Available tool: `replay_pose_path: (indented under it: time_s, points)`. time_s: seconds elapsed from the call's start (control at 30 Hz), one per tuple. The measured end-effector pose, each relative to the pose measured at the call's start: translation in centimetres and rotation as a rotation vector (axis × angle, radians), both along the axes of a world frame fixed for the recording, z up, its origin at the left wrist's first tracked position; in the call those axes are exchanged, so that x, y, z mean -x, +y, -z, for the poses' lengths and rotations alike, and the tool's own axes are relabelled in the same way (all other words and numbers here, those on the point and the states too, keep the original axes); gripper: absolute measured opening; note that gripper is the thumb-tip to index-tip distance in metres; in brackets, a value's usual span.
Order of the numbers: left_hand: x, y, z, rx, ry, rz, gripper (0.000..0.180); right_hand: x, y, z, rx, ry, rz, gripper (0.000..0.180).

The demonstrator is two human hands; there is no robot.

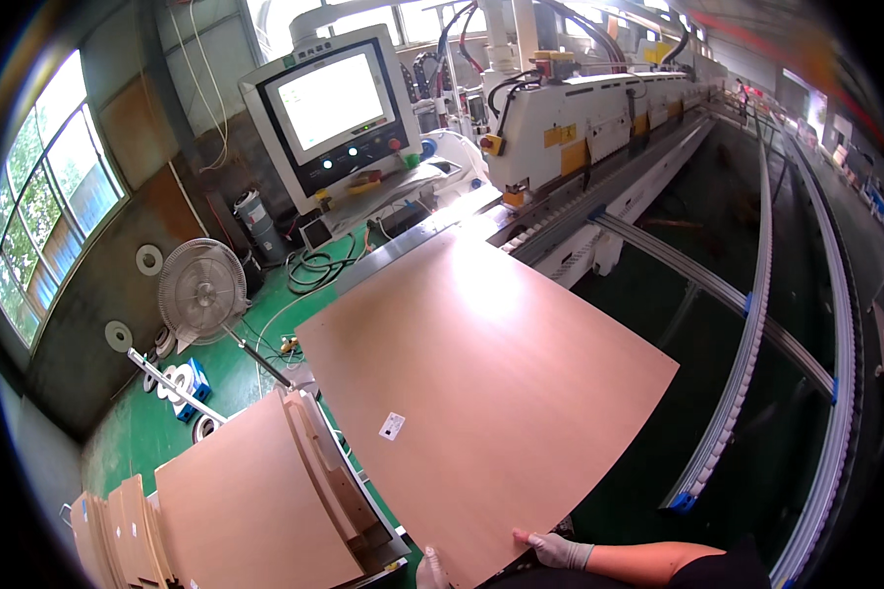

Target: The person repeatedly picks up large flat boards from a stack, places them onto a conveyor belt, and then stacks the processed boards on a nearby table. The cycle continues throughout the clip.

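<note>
A large flat wood-coloured panel (501, 393) lies in front of me, a small white label (392, 425) on its left part. Its far end reaches the machine's metal infeed table (393, 253). My right hand (560, 552), in a pale glove with bare fingertips, is closed on the panel's near edge, the thumb on top and the other fingers hidden beneath. My left hand (431, 569), gloved too, grips the near left corner, partly cut off by the picture's lower edge.
A long white machine (599, 118) runs away to the far right, beside roller rails (746, 383). Its control screen (329, 103) stands at the back left. Stacked panels (250, 501) sit at my left, a fan (203, 293) and a cable coil (319, 270) beyond them.
</note>
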State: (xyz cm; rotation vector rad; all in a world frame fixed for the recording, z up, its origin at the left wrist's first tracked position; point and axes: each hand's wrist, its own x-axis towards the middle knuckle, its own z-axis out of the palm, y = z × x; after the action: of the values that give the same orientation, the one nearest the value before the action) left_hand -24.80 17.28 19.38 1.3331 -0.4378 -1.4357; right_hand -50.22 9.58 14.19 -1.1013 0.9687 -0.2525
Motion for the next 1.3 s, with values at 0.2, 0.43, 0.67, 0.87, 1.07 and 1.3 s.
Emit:
replay_pose_path:
  time_s: [0.2,0.43,0.67,0.87,1.07,1.3]
  points:
    - [-1.7,-2.4,3.4,-0.155,-0.166,0.256,0.052,2.3,-0.6,5.5,-0.035,-0.131,0.083,0.062]
    - [1.5,-5.6,5.3,-0.215,-0.228,0.233,0.059,5.6,-4.2,5.8,-0.116,-0.169,0.166,0.061]
    - [5.8,-9.6,7.0,-0.266,-0.18,0.338,0.066,9.8,-7.1,4.4,-0.031,-0.095,0.4,0.065]
    - [9.6,-13.4,4.5,-0.283,-0.138,0.418,0.066,11.7,-8.6,9.1,0.15,-0.086,0.525,0.063]
    - [14.3,-17.6,4.1,-0.271,-0.106,0.413,0.066,14.8,-11.9,9.3,0.136,-0.172,0.737,0.05]
    - [22.1,-23.9,2.7,-0.364,-0.008,0.4,0.059,19.7,-18.0,8.2,0.249,-0.031,1.057,0.031]
